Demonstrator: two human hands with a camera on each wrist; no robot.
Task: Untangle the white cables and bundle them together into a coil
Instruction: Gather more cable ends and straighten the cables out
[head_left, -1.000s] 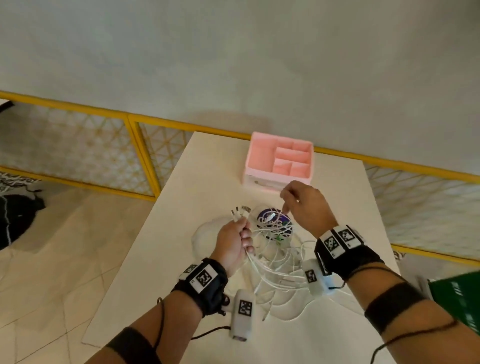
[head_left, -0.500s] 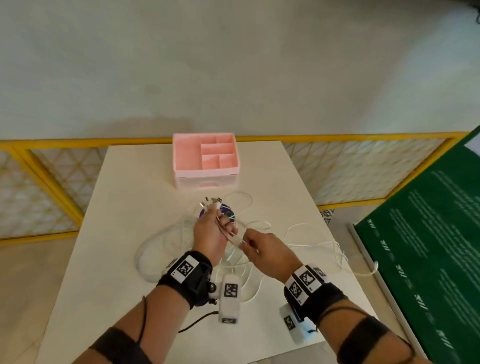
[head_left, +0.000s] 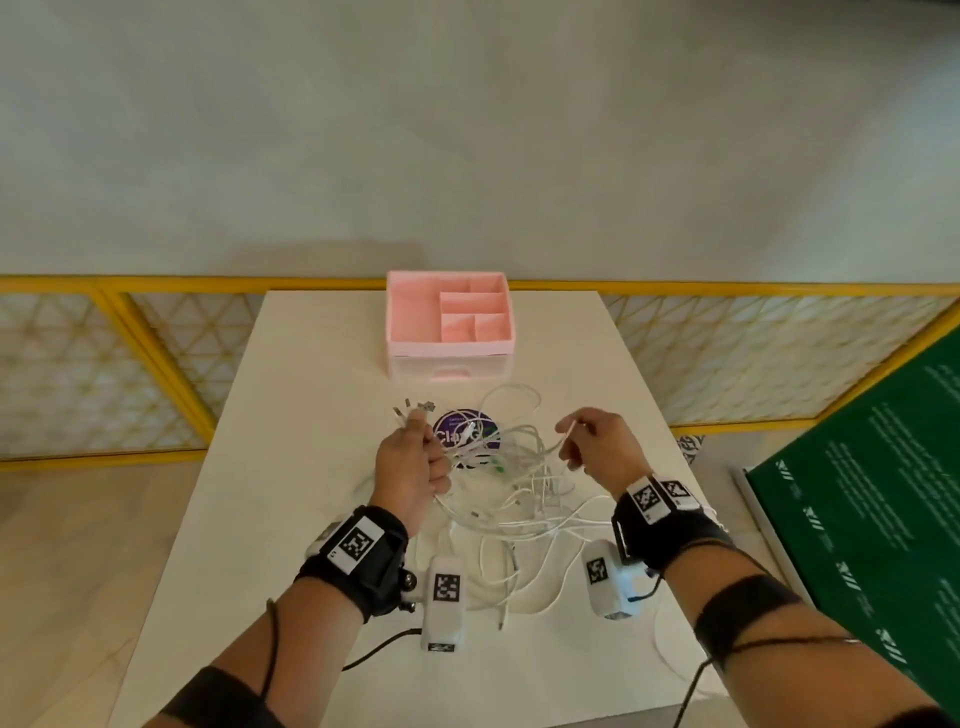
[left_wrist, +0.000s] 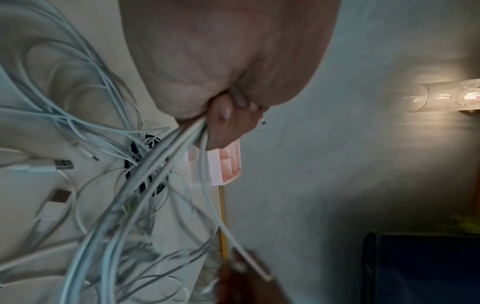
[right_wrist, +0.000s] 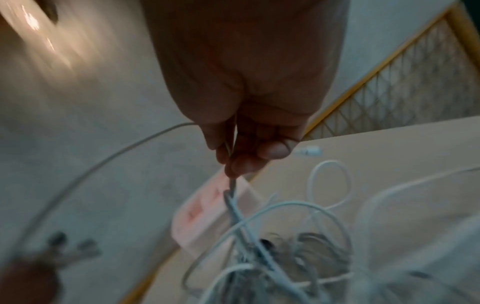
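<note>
White cables (head_left: 511, 488) — tangled, ends bunched in left hand (head_left: 410, 467) — overlapping, untraceable.

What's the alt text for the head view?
A person's left hand grips a bunch of white cables with the plug ends sticking up, while the right hand pinches one strand, pulled out to the side over a white table. A pink organizer box sits behind the tangle.

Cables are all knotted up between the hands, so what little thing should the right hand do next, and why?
Probably pull its one cable gently away to the right. The left hand grips a bunch of cables with their plugs sticking up, the right hand pinches a single strand, and the tangle between them is loose on the table.
</note>
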